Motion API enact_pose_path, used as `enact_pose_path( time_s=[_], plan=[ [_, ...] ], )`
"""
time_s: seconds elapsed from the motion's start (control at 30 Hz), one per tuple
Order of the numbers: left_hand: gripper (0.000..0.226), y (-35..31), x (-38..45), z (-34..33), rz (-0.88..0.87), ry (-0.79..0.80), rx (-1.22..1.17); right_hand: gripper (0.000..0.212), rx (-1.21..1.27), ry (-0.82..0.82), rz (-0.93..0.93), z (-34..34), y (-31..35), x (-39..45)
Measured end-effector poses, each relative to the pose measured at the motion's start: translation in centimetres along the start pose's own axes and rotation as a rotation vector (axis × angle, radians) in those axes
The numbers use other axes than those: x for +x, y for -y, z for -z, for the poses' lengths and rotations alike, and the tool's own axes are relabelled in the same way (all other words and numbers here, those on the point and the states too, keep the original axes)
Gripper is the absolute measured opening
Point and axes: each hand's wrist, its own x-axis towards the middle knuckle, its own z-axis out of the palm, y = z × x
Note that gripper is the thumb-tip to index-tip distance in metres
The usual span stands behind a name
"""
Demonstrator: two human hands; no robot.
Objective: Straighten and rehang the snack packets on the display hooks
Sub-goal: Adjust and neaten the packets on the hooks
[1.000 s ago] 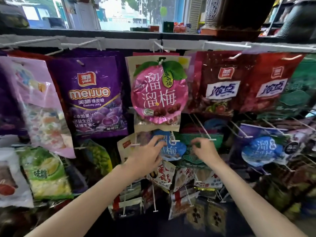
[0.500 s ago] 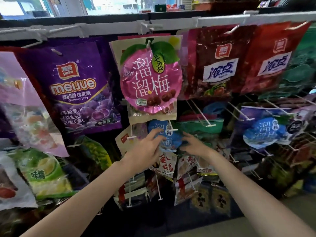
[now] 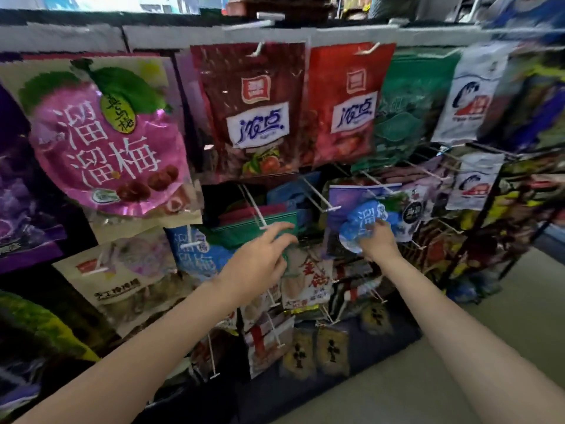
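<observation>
Rehanging step, mid-rack, seen from the head camera. The right hand (image 3: 377, 240) grips the lower edge of a blue plum packet (image 3: 365, 223), its fingers curled into the foil; the packet's top lies by the tip of a white display hook (image 3: 318, 195) that juts out from the rack, but motion blur hides whether the hang hole is already threaded. The left hand (image 3: 260, 261) is open, fingers extended and slightly spread, holding nothing; its fingertips (image 3: 286, 228) reach towards a green packet (image 3: 253, 228) hanging just left of the blue one, and contact cannot be confirmed. Above them, the top row hangs flat: a pink plum packet (image 3: 107, 145), a dark red packet (image 3: 256, 114) and a bright red packet (image 3: 348, 105). A second blue packet (image 3: 195, 252) sits below the pink one, on its own hook.

Judged stage: the step in hand appears to be seating or squaring the blue plum packet on its hook, with much of the lower rack yet to be tidied. The next move probably calls for aligning the hang hole with the hook tip, sliding the packet back along the wire, then letting it drop so that it faces forward. The free hand could steady the neighbouring packets meanwhile.
</observation>
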Motion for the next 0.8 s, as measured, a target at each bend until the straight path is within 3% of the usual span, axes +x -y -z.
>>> enact_pose_path(
  time_s=[0.1, 0.23, 0.43, 0.63, 0.7, 0.8],
  plan=[
    [0.035, -2.2, 4.6, -2.1, 0.040, -0.020, 0.017, 0.062, 0.038, -0.079, -0.038, 3.3, -2.6, 3.9],
    [0.036, -5.9, 10.4, -5.3, 0.082, 0.053, 0.025, 0.068, 0.097, 0.026, 0.081, 7.0, -5.4, 9.3],
    [0.035, -8.3, 13.1, -8.3, 0.120, 0.107, 0.032, 0.041, 0.135, 0.230, 0.200, 8.1, -5.8, 12.7],
    [0.033, -9.1, 13.8, -8.9, 0.217, 0.097, -0.008, 0.014, 0.456, 0.274, 0.165, 8.4, -5.8, 12.7],
    [0.032, -9.7, 14.2, -9.1, 0.227, 0.095, -0.033, 0.011, 0.532, 0.402, 0.122, 9.7, -5.8, 12.4],
    [0.031, -10.8, 15.0, -9.2, 0.252, 0.021, -0.106, 0.005, 0.369, 0.622, 0.164, 11.4, -5.5, 11.1]
  ],
)
